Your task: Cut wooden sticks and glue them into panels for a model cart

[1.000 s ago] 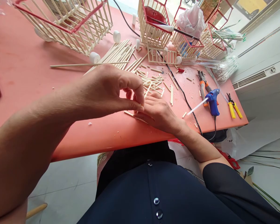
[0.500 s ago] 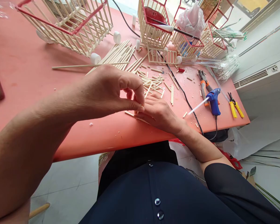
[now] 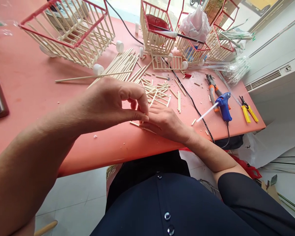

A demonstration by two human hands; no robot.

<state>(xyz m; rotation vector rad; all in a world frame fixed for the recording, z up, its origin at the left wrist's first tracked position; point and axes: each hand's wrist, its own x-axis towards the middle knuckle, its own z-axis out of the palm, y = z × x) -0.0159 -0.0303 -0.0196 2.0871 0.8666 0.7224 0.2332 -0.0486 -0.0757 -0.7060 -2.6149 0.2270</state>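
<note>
My left hand [image 3: 120,101] is closed in a pinch, thumb and forefinger together on a short wooden stick, of which only a pale tip shows. Its fingertips meet my right hand [image 3: 166,123], which lies low over the table near the front edge. Beneath the right thumb and fingers runs a thin wooden stick [image 3: 134,124], held against the table, its left end sticking out. The right fingertips are mostly hidden behind the left hand. Just beyond both hands lies a loose pile of short cut sticks [image 3: 157,88], and behind it a bundle of longer sticks [image 3: 123,64].
Stick-built carts with red rims [image 3: 88,36] and white wheels stand along the back. A small ladder-like stick panel [image 3: 167,62] lies before them. To the right are a blue glue gun [image 3: 225,106], orange-handled pliers [image 3: 212,93], yellow-handled cutters [image 3: 248,111] and a black cable [image 3: 190,93].
The view has shifted slightly, so the table's contents sit a little differently in the picture. Both hands keep nearly the same pose, left pinch against the right hand.
</note>
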